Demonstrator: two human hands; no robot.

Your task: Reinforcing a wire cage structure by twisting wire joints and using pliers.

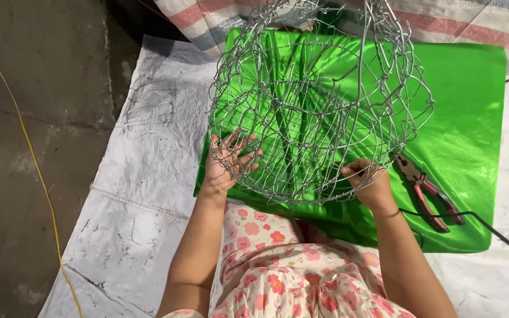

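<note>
A large round cage of bent silver wire (319,100) stands on a shiny green cloth (466,118) in front of me. My left hand (228,165) lies spread against the cage's lower left side, fingers among the wires. At the lower right rim, my right hand (369,182) is closed, pinching a wire. Red-handled pliers (428,197) lie on the cloth just right of that hand, untouched.
The green cloth rests on a white plastic sheet (142,176) over a grey concrete floor (19,147). A yellow cord (30,159) runs down the left. A black cable (490,229) trails off right. A striped tarp (443,17) lies behind. My lap wears pink flowered fabric (278,271).
</note>
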